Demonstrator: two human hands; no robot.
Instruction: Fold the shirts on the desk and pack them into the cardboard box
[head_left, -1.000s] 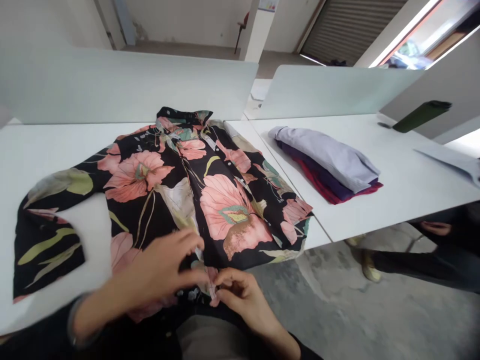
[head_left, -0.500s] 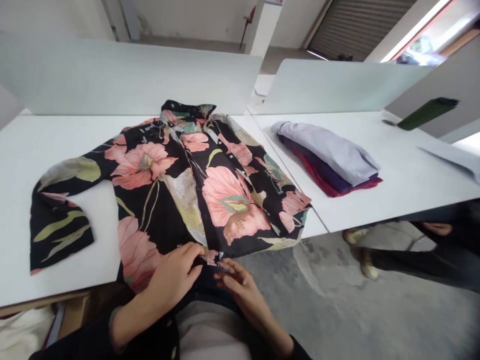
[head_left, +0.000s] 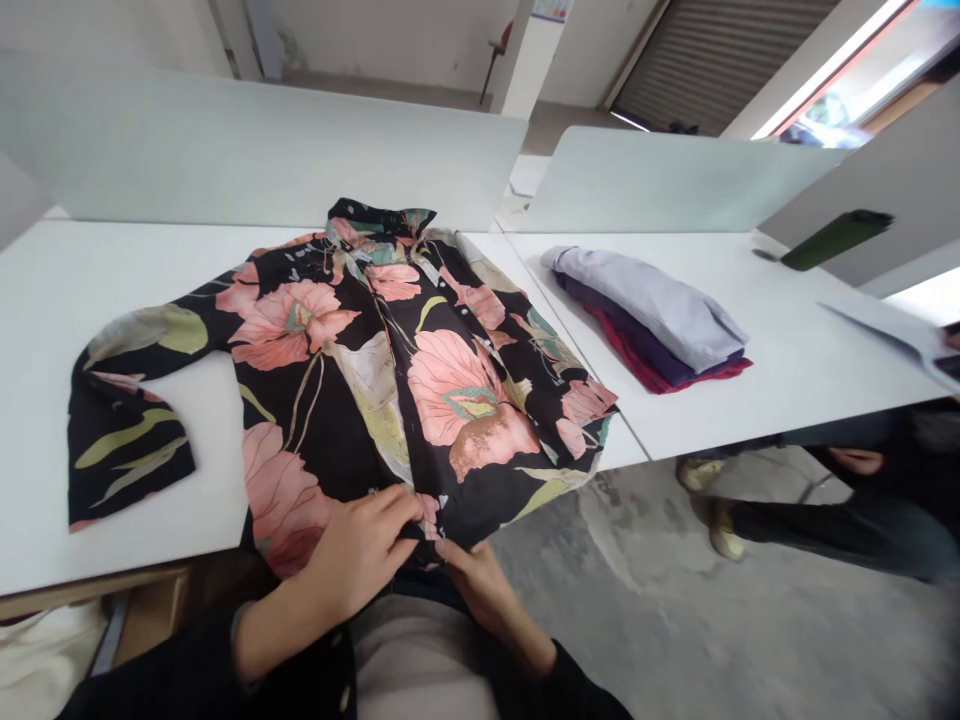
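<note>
A black floral shirt (head_left: 352, 420) with big pink flowers lies front up, its collar at the far side and its hem hanging over the table's near edge. One sleeve is bent out to the left; the other lies along the right side. My left hand (head_left: 360, 560) is closed on the hem beside the button placket, fingers bent over the cloth. Just to its right, my right hand (head_left: 480, 580) pinches the hem, thumb on top and the other fingers hidden underneath.
Folded garments (head_left: 652, 310), pale lilac over purple and red, lie in a stack on the white table (head_left: 780, 330) to the right. Frosted dividers (head_left: 247, 150) line the back. A dark green object (head_left: 836, 240) stands far right. A person's legs (head_left: 810, 520) show at lower right.
My right hand has moved up to the hem and taken hold of it; before, it was apart with fingers spread. The hem near it has lifted a little. My left hand stays on the cloth.
</note>
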